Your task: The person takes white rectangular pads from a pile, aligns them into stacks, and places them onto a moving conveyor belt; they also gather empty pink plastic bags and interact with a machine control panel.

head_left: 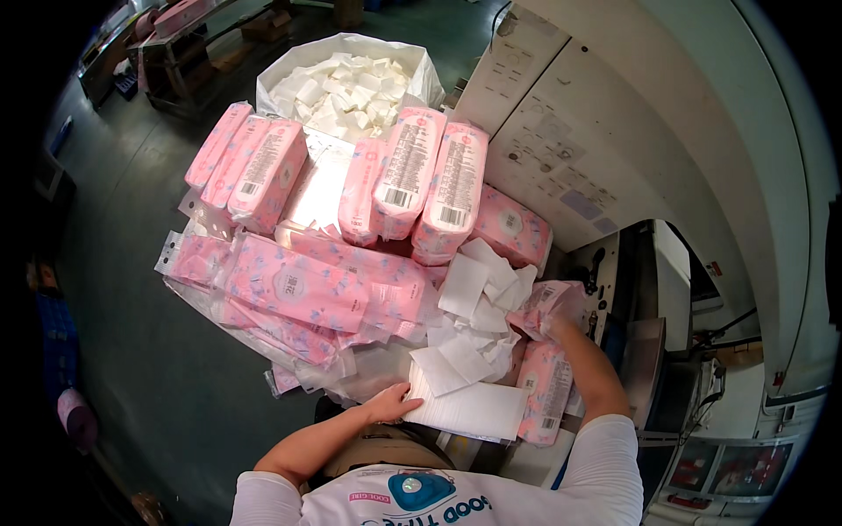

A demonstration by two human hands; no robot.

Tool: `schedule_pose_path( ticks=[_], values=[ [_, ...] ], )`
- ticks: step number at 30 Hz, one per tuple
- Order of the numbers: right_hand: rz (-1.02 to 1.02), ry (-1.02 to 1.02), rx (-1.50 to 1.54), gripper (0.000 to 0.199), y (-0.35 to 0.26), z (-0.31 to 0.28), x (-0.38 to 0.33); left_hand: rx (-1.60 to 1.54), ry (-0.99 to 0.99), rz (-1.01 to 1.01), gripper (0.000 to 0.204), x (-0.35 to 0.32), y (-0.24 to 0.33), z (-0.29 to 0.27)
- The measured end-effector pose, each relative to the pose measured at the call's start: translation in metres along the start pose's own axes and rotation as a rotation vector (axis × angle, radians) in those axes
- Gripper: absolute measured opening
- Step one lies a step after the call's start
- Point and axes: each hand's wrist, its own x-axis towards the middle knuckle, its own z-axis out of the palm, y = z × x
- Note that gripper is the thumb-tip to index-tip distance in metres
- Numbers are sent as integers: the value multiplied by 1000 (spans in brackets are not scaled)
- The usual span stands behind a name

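1. One white sheet stack (469, 412), near the torso (399, 493), is pinched at its left end by the left hand (390, 404); level, light support is advised.
2. Pink film (536, 307) is touched by the right hand (568, 316); its grip cannot be told.
3. Beyond, pink packs (410, 162) are grouped.

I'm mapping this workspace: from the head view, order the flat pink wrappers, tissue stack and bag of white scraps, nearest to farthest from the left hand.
1. Tissue stack: touching the left hand, on its right.
2. Flat pink wrappers: piled beyond the hand, toward the left.
3. Bag of white scraps: well beyond both, near the picture's top.
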Motion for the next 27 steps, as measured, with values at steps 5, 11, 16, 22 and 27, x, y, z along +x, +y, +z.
schedule_pose_path(
  ticks=[5,11,16,22,27],
  values=[
    [18,68,103,23,5,15,-3,4,3,9,54,-3,9,-4],
    [-72,126,538,21,71,36,3,-86,9,11,53,-1,-9,4],
    [-388,98,311,27,125,12,-15,-62,-26,-32,54,-1,-5,-2],
    [-427,-33,531,25,182,-44,-37,-12,-43,-58,54,-6,13,-9],
    [-228,15,664,33,208,-8,-41,-31,-70,-29,53,3,12,-3]
  ],
)
